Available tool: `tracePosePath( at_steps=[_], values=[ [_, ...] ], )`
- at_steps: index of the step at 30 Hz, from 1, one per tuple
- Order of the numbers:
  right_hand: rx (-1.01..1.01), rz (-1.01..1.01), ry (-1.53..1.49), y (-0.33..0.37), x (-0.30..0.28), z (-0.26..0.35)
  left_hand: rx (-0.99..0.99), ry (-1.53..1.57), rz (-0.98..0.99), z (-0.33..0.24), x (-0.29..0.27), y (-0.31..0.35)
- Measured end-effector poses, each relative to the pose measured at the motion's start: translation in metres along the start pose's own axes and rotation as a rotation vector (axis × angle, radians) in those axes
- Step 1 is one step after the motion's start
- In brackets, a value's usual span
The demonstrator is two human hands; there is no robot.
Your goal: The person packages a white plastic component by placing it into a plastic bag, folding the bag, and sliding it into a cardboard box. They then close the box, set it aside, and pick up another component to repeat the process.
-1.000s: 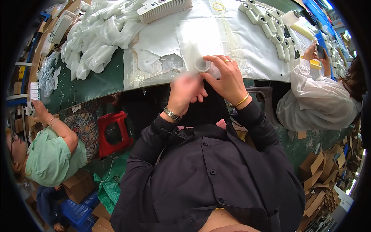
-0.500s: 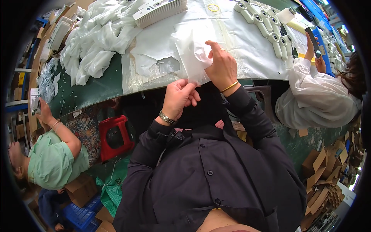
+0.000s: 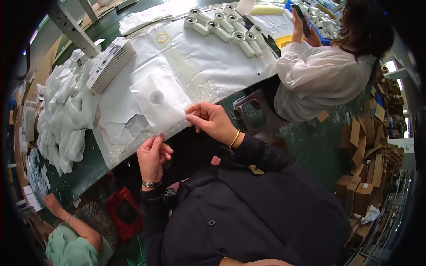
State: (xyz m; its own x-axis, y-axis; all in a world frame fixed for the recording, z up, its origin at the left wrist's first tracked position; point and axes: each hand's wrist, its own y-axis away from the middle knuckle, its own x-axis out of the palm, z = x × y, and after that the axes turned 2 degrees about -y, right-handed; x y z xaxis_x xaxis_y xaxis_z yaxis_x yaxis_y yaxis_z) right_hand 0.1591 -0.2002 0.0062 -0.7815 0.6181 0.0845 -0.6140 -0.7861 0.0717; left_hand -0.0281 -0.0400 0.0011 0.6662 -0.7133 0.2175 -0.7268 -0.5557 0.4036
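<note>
A frosted white plastic bag (image 3: 166,106) lies over the near edge of the table, with a grey disc (image 3: 156,97) showing on or through it. My right hand (image 3: 212,123) pinches the bag's right edge between thumb and fingers. At its lower corner, the thumb and forefinger of my left hand (image 3: 151,159) are closed on the bag, the other fingers curled. Left of the bag sits a neat stack of flat white printed boxes or cards (image 3: 111,64). Torn clear sheeting (image 3: 126,128) covers the table under my hands.
A heap of white plastic bags (image 3: 66,111) fills the table's left. Several white round-headed devices with handles (image 3: 222,24) lie at the far side near a yellow rubber band (image 3: 162,37). A person in white (image 3: 319,80) sits right with a phone; one in green (image 3: 73,244) sits left.
My view has swung to the right. The bag, crumpled upright between my hands before, is now spread flatter, and my right hand has come down to its edge.
</note>
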Motion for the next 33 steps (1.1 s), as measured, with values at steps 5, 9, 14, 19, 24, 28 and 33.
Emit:
tracePosePath(
  at_steps=[5,9,14,19,24,28,33],
  values=[
    [0.062,0.014,-0.062,0.009,-0.016,-0.005,-0.003,-0.062,-0.038,0.004,-0.001,0.003],
    [0.026,-0.065,0.002,0.023,-0.031,0.002,-0.033,-0.022,-0.003,0.001,-0.005,0.005],
    [0.090,-0.113,0.175,0.033,-0.042,-0.008,-0.080,-0.097,0.068,-0.004,-0.010,0.010],
    [-0.142,-0.128,0.425,0.030,-0.028,0.003,-0.107,-0.056,0.072,-0.012,-0.012,0.010],
    [-0.456,-0.231,0.724,0.032,-0.018,0.020,-0.089,-0.027,-0.053,-0.017,-0.001,0.008],
    [-0.574,-0.178,0.686,0.025,-0.002,0.031,-0.009,0.000,-0.009,-0.008,0.001,0.004],
    [-0.773,0.049,0.712,0.009,0.021,0.031,-0.028,-0.045,0.036,-0.010,-0.012,0.010]
  ],
)
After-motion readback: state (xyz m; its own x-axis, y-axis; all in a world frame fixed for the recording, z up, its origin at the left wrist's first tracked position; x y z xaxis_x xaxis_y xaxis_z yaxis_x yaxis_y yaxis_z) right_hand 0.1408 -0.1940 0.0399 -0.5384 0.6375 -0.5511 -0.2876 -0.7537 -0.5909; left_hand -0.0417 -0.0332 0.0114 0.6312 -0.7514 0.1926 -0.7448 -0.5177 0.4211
